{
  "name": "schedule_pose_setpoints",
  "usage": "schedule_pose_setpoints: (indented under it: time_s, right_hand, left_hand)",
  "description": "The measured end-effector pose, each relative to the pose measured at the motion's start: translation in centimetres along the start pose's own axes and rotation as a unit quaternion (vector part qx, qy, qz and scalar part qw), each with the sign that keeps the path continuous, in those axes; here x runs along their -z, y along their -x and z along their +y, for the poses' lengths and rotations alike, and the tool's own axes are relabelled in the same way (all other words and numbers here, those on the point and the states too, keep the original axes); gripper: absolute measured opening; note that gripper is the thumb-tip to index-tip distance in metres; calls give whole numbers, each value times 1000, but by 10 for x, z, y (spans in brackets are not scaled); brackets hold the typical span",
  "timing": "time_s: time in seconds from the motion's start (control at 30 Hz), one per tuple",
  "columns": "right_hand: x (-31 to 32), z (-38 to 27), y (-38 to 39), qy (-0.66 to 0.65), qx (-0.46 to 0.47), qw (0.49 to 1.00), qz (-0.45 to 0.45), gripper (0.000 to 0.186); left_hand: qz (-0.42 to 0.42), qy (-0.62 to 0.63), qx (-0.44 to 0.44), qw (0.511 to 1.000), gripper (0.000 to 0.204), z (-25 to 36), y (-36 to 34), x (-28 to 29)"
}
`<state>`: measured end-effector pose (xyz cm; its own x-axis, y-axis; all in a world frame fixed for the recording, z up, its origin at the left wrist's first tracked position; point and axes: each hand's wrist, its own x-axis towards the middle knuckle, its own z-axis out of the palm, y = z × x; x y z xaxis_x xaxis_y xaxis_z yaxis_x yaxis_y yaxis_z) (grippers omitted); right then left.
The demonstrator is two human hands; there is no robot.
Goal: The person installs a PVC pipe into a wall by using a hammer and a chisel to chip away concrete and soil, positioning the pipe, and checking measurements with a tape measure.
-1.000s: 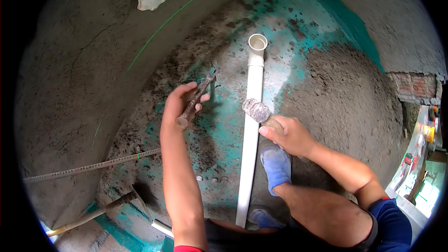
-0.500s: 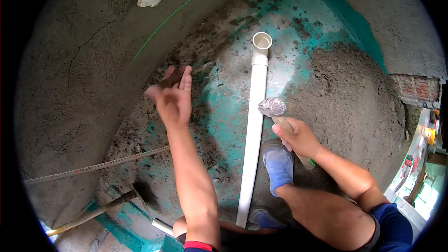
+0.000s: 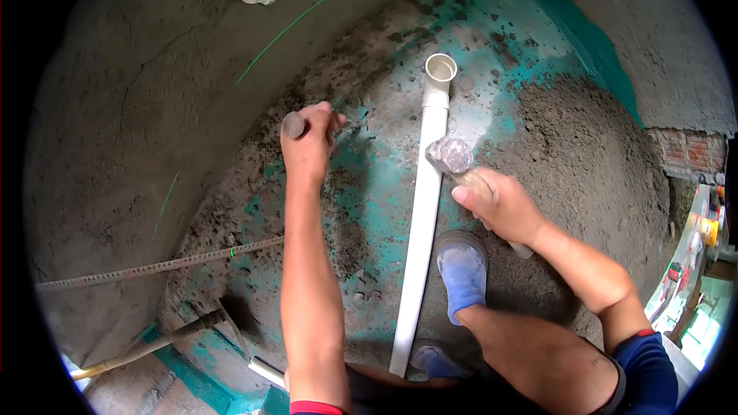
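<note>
My left hand (image 3: 309,146) is closed on a rusty steel chisel (image 3: 293,124), its round end facing up and its tip hidden, over rubble beside the wall's foot. My right hand (image 3: 503,204) grips a short hammer (image 3: 478,184) by its wooden handle; the pale, crusted head is over a white plastic pipe (image 3: 415,253). The pipe lies lengthwise between my hands and ends in an elbow (image 3: 439,77) with its opening upward. Whether the hammer touches the pipe I cannot tell.
A plastered wall (image 3: 154,146) bounds the left, with a measuring tape (image 3: 154,266) crossing low. A hoe (image 3: 150,346) lies lower left. A heap of wet mortar (image 3: 576,154) fills the right. My blue-covered foot (image 3: 463,269) stands beside the pipe. Brickwork (image 3: 684,150) shows at the far right.
My left hand turned the chisel, fingers spreading half a second ago, and now wraps round it with the round end up. The hammer head has risen slightly along the pipe.
</note>
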<state>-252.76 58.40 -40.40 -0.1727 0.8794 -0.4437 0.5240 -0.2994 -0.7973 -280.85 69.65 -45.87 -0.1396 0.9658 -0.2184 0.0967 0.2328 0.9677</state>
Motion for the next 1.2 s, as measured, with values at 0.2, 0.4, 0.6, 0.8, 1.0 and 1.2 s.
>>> schedule_pose_setpoints:
  time_s: [0.2,0.4,0.6,0.8,1.0,1.2]
  right_hand:
    - [17,-54,-25,63,101,993,9,37]
    - [23,-103,-47,118,173,978,-18,38]
    - [3,-174,-61,130,419,899,16,34]
    - [4,-182,-106,299,297,903,-89,45]
    - [-11,-219,-65,192,423,886,0,39]
    - [2,-229,-82,380,265,876,-137,47]
  left_hand:
    - [-98,-60,28,993,9,19,-13,8]
    - [-72,-44,67,994,22,16,-16,-5]
    - [-95,-50,-66,992,27,-20,-32,11]
    - [-81,-15,30,996,17,16,-17,-7]
    - [-51,-46,-179,981,26,-21,-19,11]
    - [-103,-72,-52,991,33,-18,-20,-2]
